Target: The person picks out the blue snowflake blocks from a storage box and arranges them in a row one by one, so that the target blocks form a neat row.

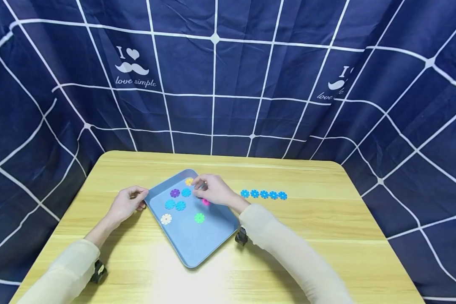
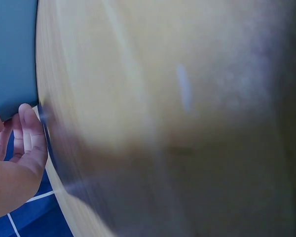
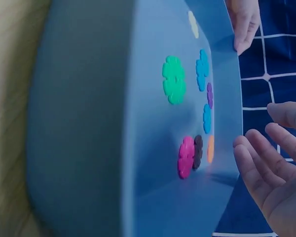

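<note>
A blue tray (image 1: 209, 240) lies at an angle on the table, and my left hand (image 1: 126, 205) pinches its left corner between thumb and fingers. My right hand (image 1: 214, 190) hovers over the tray's far right part, fingers loosely bent and apart, holding nothing. Below it are a pink snowflake disc (image 1: 205, 202) and a black disc (image 3: 198, 151), side by side in the right wrist view. Also in the tray lie an orange disc (image 1: 189, 181), a purple disc (image 1: 175, 193), a green disc (image 1: 199, 218), a cream disc (image 1: 166, 219) and three blue discs (image 1: 180, 206).
Several blue snowflake discs (image 1: 264, 194) form a row on the wooden table (image 1: 327, 253), to the right of the tray. A dark blue curtain (image 1: 235, 114) with white lines hangs behind the table and along both sides.
</note>
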The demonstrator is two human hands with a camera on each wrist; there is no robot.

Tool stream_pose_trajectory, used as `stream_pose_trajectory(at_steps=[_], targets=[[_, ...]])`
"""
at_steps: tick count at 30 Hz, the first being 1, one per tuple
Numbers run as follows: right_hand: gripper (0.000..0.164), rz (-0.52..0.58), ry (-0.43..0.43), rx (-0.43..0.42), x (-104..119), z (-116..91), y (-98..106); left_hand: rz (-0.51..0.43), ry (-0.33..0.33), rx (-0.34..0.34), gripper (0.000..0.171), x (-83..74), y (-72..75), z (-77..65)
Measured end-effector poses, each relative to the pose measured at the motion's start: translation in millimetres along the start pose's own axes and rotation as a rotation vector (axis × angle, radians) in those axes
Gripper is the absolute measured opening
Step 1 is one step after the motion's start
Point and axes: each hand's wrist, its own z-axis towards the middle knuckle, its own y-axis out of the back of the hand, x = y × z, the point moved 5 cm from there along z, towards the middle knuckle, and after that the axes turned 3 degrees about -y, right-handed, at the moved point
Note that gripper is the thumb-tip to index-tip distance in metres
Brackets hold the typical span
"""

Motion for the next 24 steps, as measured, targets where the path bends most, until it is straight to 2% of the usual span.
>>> stream_pose_trajectory(at_steps=[10, 17, 24], targets=[[0.03, -0.091, 0.025, 0.03, 0.4, 16.8, -17.6, 0.002, -0.001, 0.007, 0.037, 0.0, -0.4, -0.5], [0.033, -0.2, -0.001, 0.057, -0.6, 19.8, -28.6, 0.001, -0.002, 0.004, 0.036, 1.4, 0.1, -0.8], [0.041, -0.323, 0.011, 0.076, 2.3, 19.1, -36.0, 0.002, -0.005, -0.008, 0.036, 1.2, 1.9, -1.4]])
